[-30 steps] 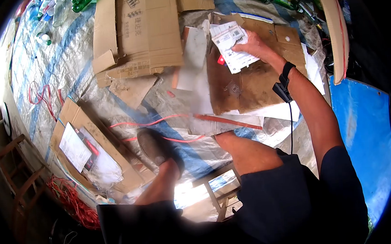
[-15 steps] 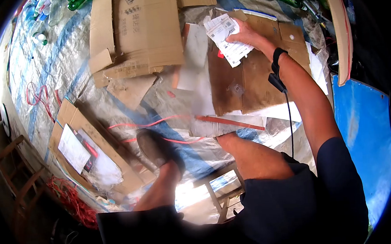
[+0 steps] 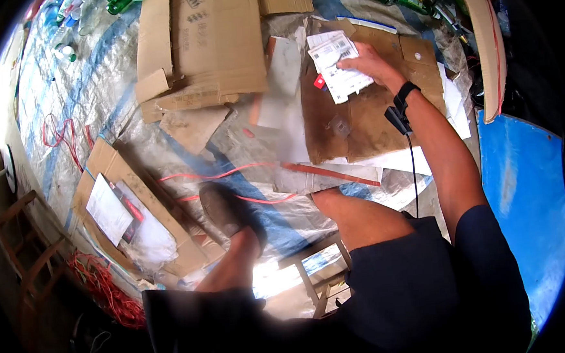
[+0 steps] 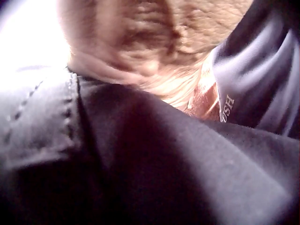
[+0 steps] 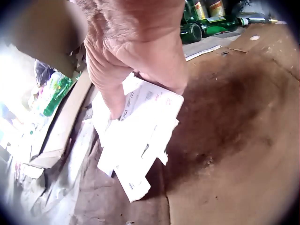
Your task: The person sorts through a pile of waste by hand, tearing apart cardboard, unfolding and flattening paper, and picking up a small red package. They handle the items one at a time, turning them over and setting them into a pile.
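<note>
Several printed white slips (image 3: 347, 85) in our right hand (image 3: 374, 66): the grip pinches them as one stack, thumb lying across the printed face, barcodes showing. Stack is over the far left part of a stained cardboard sheet (image 3: 377, 130); we can't tell whether its lower end touches. A small red tag (image 3: 319, 82) shows by the stack's left edge.

Left hand (image 4: 140, 28): we get only blurred, wrinkled skin along the top of the left wrist view, dark cloth (image 4: 154, 154) below it. Fingers hidden, so we can't tell that grip's state.

Around us: stained sheet lies toward the right edge of a silver-and-blue tarp (image 3: 110, 61). White sheets (image 3: 456, 109) stick out past the stained sheet's right and near edges. A flattened carton (image 3: 220, 57) with printed characters is on the tarp's far side, left of that. Green bottles (image 3: 414, 1) pile up around the tarp's far right corner.

Near the tarp's left edge, a cardboard piece (image 3: 152, 207) carries white papers (image 3: 108, 210) and a red-and-black item (image 3: 131, 215) we can't identify. Red strap (image 3: 205, 178) runs past a dark shoe (image 3: 220, 209). Blue panel (image 3: 521, 168) sits beyond the right edge.
</note>
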`<state>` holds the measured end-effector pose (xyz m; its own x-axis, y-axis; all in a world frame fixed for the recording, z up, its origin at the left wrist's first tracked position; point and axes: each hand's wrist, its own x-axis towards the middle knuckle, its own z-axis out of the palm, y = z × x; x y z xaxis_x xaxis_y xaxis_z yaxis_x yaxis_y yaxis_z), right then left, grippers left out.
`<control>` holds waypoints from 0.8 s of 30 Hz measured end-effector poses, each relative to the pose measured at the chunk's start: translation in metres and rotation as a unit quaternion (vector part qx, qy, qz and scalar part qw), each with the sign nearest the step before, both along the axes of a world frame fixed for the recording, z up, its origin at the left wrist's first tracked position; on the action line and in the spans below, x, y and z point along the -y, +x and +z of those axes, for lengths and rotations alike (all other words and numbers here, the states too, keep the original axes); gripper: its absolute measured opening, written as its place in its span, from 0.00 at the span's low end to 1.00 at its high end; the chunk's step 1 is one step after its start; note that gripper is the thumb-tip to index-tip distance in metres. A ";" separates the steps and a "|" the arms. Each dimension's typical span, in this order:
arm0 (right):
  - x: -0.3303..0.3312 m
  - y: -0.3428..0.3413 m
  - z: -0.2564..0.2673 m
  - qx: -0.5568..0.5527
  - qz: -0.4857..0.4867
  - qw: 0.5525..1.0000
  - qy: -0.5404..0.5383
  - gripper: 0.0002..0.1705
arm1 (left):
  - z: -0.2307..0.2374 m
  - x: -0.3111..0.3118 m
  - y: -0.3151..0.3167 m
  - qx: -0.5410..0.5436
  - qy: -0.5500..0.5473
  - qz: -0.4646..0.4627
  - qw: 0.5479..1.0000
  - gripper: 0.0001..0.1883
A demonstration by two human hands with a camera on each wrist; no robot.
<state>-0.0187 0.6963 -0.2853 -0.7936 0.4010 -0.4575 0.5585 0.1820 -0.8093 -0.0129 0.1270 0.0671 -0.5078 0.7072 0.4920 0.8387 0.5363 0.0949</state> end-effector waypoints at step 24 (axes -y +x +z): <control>0.258 -0.047 0.240 -0.123 0.187 0.904 -0.365 0.23 | -0.121 -0.036 -0.107 0.828 0.257 0.077 0.492 0.25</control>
